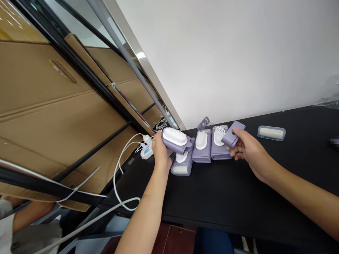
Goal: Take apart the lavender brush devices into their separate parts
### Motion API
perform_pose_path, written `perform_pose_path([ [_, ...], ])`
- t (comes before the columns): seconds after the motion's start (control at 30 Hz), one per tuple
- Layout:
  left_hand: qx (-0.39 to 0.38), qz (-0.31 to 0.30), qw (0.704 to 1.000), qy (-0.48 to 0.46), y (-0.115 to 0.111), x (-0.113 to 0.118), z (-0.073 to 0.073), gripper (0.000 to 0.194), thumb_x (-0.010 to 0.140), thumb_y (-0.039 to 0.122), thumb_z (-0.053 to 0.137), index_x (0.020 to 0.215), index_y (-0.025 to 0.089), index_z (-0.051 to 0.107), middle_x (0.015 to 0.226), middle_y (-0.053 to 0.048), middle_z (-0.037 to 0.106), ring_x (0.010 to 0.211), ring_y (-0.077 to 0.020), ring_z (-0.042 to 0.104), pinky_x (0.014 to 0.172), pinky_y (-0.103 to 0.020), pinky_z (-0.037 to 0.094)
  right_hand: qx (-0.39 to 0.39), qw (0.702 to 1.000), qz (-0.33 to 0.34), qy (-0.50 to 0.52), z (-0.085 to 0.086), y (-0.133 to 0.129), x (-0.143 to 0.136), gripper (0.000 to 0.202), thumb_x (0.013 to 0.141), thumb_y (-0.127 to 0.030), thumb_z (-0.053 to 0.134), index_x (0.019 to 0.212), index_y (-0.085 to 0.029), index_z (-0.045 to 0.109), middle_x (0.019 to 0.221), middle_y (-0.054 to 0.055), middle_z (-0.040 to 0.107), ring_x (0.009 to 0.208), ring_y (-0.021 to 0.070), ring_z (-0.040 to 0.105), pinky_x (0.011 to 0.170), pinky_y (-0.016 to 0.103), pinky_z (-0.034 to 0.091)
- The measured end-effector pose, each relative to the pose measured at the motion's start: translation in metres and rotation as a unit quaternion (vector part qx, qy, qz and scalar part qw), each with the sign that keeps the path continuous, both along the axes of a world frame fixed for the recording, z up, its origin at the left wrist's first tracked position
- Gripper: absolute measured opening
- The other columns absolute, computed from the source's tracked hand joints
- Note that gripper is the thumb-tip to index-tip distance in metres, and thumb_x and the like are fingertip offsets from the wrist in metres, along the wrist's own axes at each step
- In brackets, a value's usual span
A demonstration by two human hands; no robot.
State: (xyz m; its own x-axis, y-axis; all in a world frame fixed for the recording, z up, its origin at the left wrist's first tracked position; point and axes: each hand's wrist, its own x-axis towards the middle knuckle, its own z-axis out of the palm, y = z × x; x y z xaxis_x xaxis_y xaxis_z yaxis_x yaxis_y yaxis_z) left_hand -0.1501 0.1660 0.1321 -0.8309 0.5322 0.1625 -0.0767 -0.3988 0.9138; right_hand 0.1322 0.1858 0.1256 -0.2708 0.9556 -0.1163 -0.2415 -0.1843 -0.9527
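purple brush [174, 138], white bristles facing up, is in your left hand [161, 150], raised over the left end of the row on the black surface [212, 194]; that hand is wrapped round its left end, fingers closed on it. your right hand [246, 145] pinches a smaller purple block [236, 132] between thumb and fingers, at the right edge of a bristled unit [221, 155]. you seem to be midway through handling two separate parts, one per hand; the next move calls for a steady hold on both and care around the thin coiled cord [217, 128], which stretches from a small purple piece [203, 123] on the far side toward the block, though whether they join can't be made out. of the containers, a clear case [284, 134] on the right holds a white roller [271, 133], and a second clear case [189, 171], at the near end of a unit partly hidden by your raised brush, holds another.
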Motion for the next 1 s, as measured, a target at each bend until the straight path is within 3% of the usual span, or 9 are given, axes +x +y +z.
perform_pose_path([
  [0.1,-0.025,0.006,0.999,0.023,-0.001,-0.003,-0.001,0.033,0.08,0.051,0.074,0.08,0.023,0.057,0.07,0.007,0.054,0.066,-0.0135,0.056,0.062,-0.025,0.04,0.003,1.0,0.004,-0.006,-0.002,-0.001,-0.001,0.038,0.096,-0.061,0.063,0.09,-0.024,0.06,0.08,0.004,0.069,0.062,0.0159,0.058,0.054,0.027,0.045],
  [0.23,-0.031,0.051,0.996,0.064,-0.002,-0.008,0.0,0.023,0.072,0.032,0.075,0.075,0.022,0.054,0.07,0.008,0.048,0.067,-0.0114,0.047,0.064,-0.024,0.034,0.005,1.0,0.013,-0.013,-0.002,-0.001,-0.001,0.036,0.1,-0.058,0.059,0.09,-0.023,0.059,0.08,0.004,0.069,0.064,0.0152,0.059,0.056,0.026,0.046],
  [0.43,-0.026,0.102,0.986,0.13,-0.002,-0.015,-0.003,0.023,0.067,0.013,0.062,0.086,0.023,0.054,0.077,0.006,0.053,0.073,-0.0138,0.05,0.072,-0.026,0.037,0.01,1.0,0.02,-0.009,-0.003,-0.001,0.0,0.035,0.1,-0.057,0.059,0.091,-0.023,0.059,0.082,0.003,0.069,0.064,0.0144,0.059,0.056,0.026,0.045],
  [0.67,0.035,0.135,0.951,0.276,-0.01,-0.001,0.001,0.019,0.079,0.013,0.061,0.095,0.023,0.061,0.098,0.0,0.059,0.093,-0.0167,0.056,0.093,-0.03,0.042,0.043,0.997,0.057,-0.005,-0.005,-0.002,0.0,0.037,0.101,-0.058,0.056,0.089,-0.023,0.058,0.079,0.002,0.067,0.064,0.0146,0.059,0.057,0.026,0.046],
  [0.73,0.058,0.149,0.921,0.356,-0.016,0.008,0.0,0.017,0.084,0.017,0.062,0.101,0.023,0.063,0.109,-0.003,0.062,0.104,-0.0196,0.059,0.101,-0.034,0.043,0.076,0.995,0.071,0.001,-0.002,-0.001,0.003,0.037,0.1,-0.058,0.058,0.089,-0.023,0.059,0.077,0.001,0.066,0.065,0.0153,0.06,0.058,0.027,0.047],
  [0.8,0.094,0.144,0.862,0.476,-0.021,0.016,-0.003,0.016,0.094,0.025,0.06,0.109,0.022,0.066,0.119,-0.007,0.065,0.117,-0.0243,0.06,0.108,-0.04,0.043,0.11,0.99,0.084,0.012,0.001,0.001,0.008,0.038,0.098,-0.06,0.062,0.089,-0.023,0.059,0.075,0.001,0.066,0.066,0.0162,0.062,0.059,0.027,0.048],
  [0.87,0.135,0.102,0.801,0.574,-0.025,0.022,-0.008,0.028,0.102,0.035,0.056,0.124,0.022,0.066,0.129,-0.011,0.066,0.127,-0.0284,0.06,0.112,-0.046,0.044,0.129,0.986,0.099,0.03,0.006,0.004,0.013,0.04,0.095,-0.062,0.064,0.088,-0.023,0.061,0.074,0.001,0.066,0.065,0.0164,0.062,0.059,0.027,0.05],
  [1.0,0.164,0.003,0.754,0.636,-0.025,0.024,-0.017,0.061,0.105,0.054,0.054,0.159,0.026,0.047,0.147,-0.015,0.063,0.133,-0.0313,0.063,0.104,-0.044,0.055,0.132,0.978,0.155,0.037,0.016,0.01,0.023,0.042,0.092,-0.063,0.067,0.084,-0.022,0.064,0.068,0.002,0.066,0.062,0.0166,0.061,0.057,0.027,0.051],
])
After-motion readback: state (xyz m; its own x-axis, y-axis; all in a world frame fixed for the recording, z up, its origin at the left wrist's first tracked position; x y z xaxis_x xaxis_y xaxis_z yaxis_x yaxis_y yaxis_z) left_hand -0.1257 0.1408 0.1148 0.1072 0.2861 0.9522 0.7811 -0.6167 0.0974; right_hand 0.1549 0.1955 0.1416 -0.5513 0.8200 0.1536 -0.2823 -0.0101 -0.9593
